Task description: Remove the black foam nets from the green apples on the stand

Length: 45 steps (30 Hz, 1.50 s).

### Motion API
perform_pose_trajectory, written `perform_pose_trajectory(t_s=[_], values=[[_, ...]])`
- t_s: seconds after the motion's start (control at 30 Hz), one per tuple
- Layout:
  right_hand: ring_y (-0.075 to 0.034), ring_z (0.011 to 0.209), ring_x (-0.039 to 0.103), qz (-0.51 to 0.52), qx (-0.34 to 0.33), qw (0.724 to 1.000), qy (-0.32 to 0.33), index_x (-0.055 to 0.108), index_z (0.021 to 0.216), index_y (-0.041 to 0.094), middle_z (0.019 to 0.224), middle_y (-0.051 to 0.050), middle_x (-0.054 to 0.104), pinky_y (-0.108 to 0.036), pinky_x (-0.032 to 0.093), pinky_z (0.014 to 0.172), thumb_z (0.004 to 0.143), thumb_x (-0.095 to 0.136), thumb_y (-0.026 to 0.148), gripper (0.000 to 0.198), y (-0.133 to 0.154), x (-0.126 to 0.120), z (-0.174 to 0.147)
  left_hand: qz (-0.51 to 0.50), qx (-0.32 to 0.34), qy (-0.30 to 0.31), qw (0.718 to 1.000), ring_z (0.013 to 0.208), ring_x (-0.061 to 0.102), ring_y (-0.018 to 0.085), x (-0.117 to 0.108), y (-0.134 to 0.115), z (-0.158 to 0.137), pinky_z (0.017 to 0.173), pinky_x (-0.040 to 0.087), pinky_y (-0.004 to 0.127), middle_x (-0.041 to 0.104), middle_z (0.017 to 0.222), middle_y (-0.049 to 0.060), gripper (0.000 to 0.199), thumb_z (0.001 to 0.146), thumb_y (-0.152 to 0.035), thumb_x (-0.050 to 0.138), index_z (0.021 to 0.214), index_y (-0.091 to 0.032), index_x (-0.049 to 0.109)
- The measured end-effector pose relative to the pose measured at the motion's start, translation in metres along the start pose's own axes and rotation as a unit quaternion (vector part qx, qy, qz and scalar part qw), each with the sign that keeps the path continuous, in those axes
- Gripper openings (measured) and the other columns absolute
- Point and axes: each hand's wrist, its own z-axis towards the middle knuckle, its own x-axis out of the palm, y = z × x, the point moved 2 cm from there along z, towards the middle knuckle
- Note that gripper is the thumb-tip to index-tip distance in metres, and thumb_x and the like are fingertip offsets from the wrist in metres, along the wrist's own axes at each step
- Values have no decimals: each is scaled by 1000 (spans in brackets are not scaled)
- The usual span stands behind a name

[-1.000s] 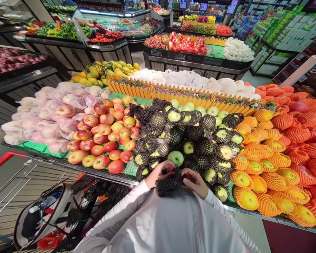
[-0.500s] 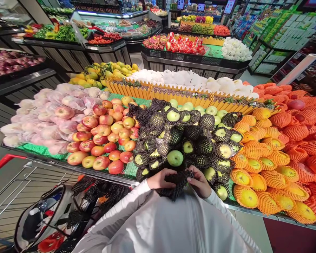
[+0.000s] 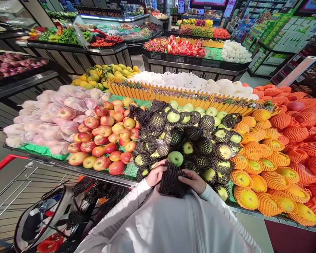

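Observation:
Between my two hands, close to my body, is a black foam fruit net (image 3: 173, 181). My left hand (image 3: 156, 174) pinches it on its left side, and my right hand (image 3: 192, 180) grips its right side with the thumb on top. Whether anything is inside the net I cannot make out. Just beyond my fingers, a bare green apple (image 3: 175, 159) lies at the front of the heap. Behind and around it are green apples in black nets (image 3: 188, 147), some half covered.
Red apples (image 3: 104, 130) lie to the left, with bagged pale fruit (image 3: 50, 121) past them. Orange-netted fruit (image 3: 255, 158) fills the right side. A shopping cart (image 3: 21, 186) holding an open bag (image 3: 39, 218) and black nets stands at my lower left. Orange picket edging (image 3: 180, 96) runs behind.
Both hands have shifted slightly left, and the left has risen. The black net, bunched before, is now spread out and held more upright. The view has tilted slightly.

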Motion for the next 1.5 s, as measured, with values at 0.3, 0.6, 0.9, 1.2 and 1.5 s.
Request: perform_pose_trajectory(t_s=[0.3, 0.6, 0.9, 1.2, 1.5], values=[[-24, 103, 64, -489, 39, 842, -225, 64, 103, 15, 107, -12, 69, -33, 45, 91, 93, 46, 20, 21, 25, -39, 59, 209, 120, -90, 966, 61, 44, 9, -7, 20, 31, 62, 36, 22, 49, 64, -6, 34, 69, -44, 75, 77, -17, 56], [-33, 87, 70, -584, 119, 770, -228, 59, 117, 16, 97, -17, 71, -42, 50, 75, 99, 34, 29, 33, 21, -7, 67, 266, 145, -196, 933, 60, 44, 12, -30, 28, 39, 61, 38, 25, 46, 64, -5, 38, 70, -54, 70, 74, -20, 53], [-24, 109, 66, -563, 42, 795, -222, 51, 132, 17, 125, -11, 67, -33, 51, 91, 98, 36, 23, 37, 16, 0, 52, 315, 129, -124, 932, 100, 57, 23, -29, 26, 26, 97, 40, 37, 64, 97, 5, 40, 78, -56, 60, 95, -20, 61], [-20, 130, 53, -325, -282, 877, -213, 54, 133, 22, 139, -9, 57, -39, 42, 109, 97, 39, 29, 40, 36, 5, 2, 121, 91, 32, 988, 123, 53, 29, -8, 12, -9, 105, 42, 42, 59, 129, 7, 60, 70, -42, 73, 125, -28, 55], [-23, 111, 64, -156, -206, 945, -202, 66, 117, 24, 118, -8, 70, -39, 49, 98, 90, 58, 44, 34, 15, -4, -6, 55, -28, 71, 996, 117, 60, 37, -23, 54, -8, 95, 53, 46, 73, 103, 9, 57, 58, -53, 76, 109, -30, 70]])
